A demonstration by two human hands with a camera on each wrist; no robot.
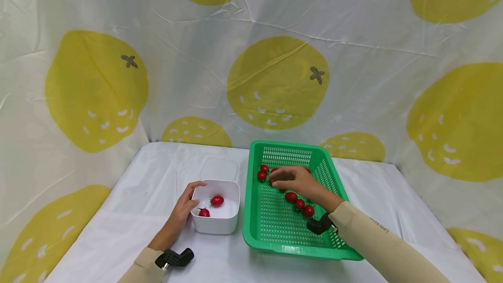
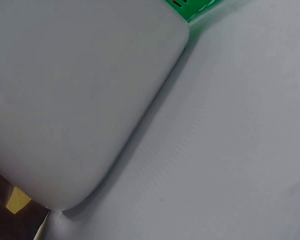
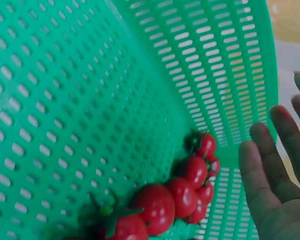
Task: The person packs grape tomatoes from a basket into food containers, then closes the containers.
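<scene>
My left hand (image 1: 184, 204) grips the left side of a white square box (image 1: 216, 226), with fingers at the rim and the thumb against the near corner. Two red cherry tomatoes (image 1: 217, 201) with green stems lie inside the box. Over the green basket (image 1: 253, 230) hovers my right hand (image 1: 300, 183), fingers spread and slightly bent, holding nothing in the right wrist view. Under and around it, several cherry tomatoes (image 3: 157, 207) lie in a line across the basket floor; the hand hides some of them in the head view.
A clear flat lid (image 1: 219, 169) lies on the white tablecloth (image 1: 153, 182) behind the box. The basket stands close to the right of the box, its slotted walls rising around the tomatoes. A lemon-print curtain (image 1: 188, 77) closes off the back and sides.
</scene>
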